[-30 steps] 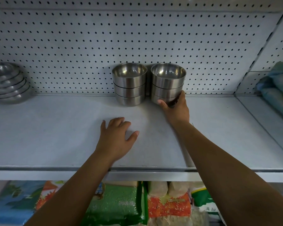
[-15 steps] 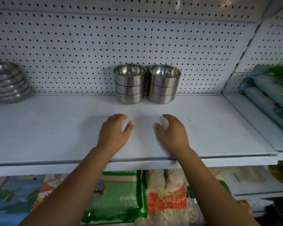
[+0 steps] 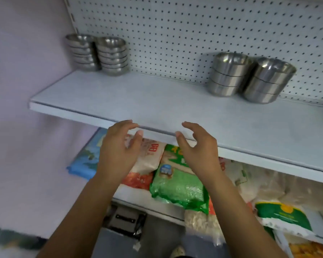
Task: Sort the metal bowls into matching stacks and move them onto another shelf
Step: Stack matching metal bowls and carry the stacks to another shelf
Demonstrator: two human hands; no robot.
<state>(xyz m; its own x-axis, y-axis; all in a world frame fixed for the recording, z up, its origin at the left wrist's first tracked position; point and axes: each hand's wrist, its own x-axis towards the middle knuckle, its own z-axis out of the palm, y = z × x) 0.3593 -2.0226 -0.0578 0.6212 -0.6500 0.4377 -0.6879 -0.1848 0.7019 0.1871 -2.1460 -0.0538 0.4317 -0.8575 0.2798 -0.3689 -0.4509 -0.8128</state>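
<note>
Two stacks of deep bowls (image 3: 228,75) are seen at 2 o'clock on the white shelf (image 3: 157,101), set just beside each other. Two stacks of flat bowls (image 3: 113,55) are seen at 11 o'clock, well apart from the deep ones. The left hand (image 3: 119,146) and the right hand (image 3: 196,148) are held up near the shelf's front edge. Their fingers are spread and loosely bent, and nothing is held. A green bag (image 3: 177,185) is seen lower down, at 6 o'clock.

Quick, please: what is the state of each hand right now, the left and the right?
Left hand: open, loosely curved, holding nothing.
Right hand: open, loosely curved, holding nothing.
</note>
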